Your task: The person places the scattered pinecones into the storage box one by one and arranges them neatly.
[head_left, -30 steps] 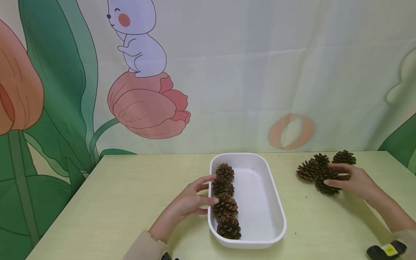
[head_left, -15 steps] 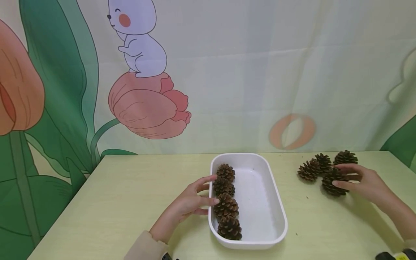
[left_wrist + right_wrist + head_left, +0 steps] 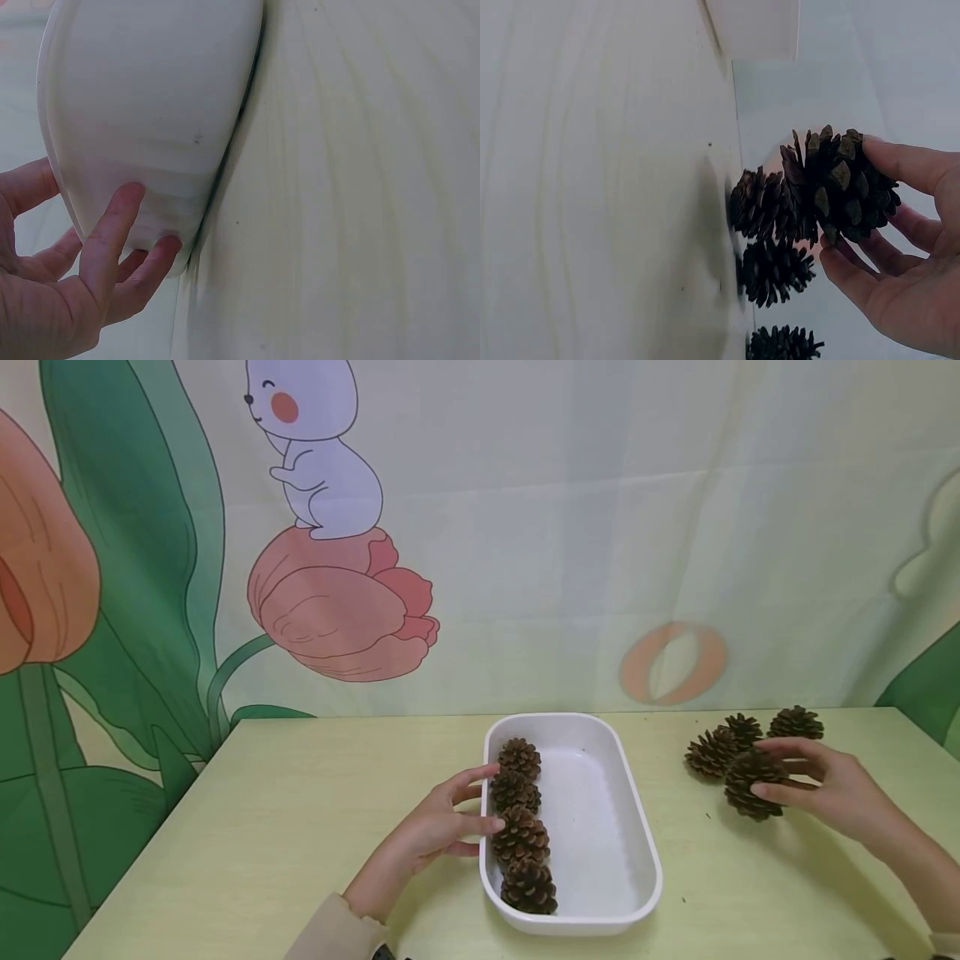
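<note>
My right hand (image 3: 840, 785) pinches a brown pinecone (image 3: 752, 787) between thumb and fingers at the right of the table. In the right wrist view this pinecone (image 3: 847, 187) is held off the tabletop, its scales spread. My left hand (image 3: 438, 822) grips the left side of a white rectangular tray (image 3: 645, 852), thumb over the rim. The left wrist view shows its fingers (image 3: 112, 232) against the tray's outer wall. Several pinecones (image 3: 521, 835) stand in a row along the tray's left inner wall.
Beyond my right hand lie two pinecones side by side, one of them the nearer pinecone (image 3: 708, 754). Another pinecone (image 3: 796, 723) sits near the table's back edge. A printed cloth (image 3: 525, 568) hangs behind the pale wooden table (image 3: 315, 810).
My right hand first shifted right with the pinecone, away from the others, then came back left with it raised off the table. The left hand and tray stay in place.
</note>
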Action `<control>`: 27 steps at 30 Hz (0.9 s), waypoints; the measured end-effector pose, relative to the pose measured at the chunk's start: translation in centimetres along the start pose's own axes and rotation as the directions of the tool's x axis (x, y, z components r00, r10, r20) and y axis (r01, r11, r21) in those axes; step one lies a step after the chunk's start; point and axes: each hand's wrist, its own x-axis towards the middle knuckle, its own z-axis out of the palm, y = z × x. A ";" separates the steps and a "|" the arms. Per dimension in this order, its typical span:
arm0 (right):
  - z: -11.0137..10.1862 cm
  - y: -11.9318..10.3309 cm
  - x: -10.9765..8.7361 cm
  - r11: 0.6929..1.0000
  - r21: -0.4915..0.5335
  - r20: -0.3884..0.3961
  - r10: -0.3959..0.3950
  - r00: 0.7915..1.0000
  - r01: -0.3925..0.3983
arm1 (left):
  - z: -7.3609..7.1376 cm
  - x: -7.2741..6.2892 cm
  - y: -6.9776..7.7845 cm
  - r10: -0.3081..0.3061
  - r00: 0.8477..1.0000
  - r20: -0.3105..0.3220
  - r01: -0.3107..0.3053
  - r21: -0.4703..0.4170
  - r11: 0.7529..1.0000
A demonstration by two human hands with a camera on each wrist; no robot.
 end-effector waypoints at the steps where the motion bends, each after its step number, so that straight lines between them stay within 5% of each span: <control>1: 0.0 -0.2 -0.1 1.000 0.012 -0.005 -0.015 1.000 0.015 | 0.0 0.0 0.0 0.001 1.000 0.000 -0.001 0.002 1.000; 11: 1.0 -2.8 -0.4 0.983 0.099 -0.018 -0.155 0.988 0.156 | -0.1 0.2 0.2 0.017 1.000 0.006 -0.017 0.013 1.000; 27: 3.6 -9.4 -1.4 0.898 0.228 -0.048 -0.375 0.926 0.376 | 0.0 0.0 -0.3 0.005 1.000 -0.001 -0.005 0.006 1.000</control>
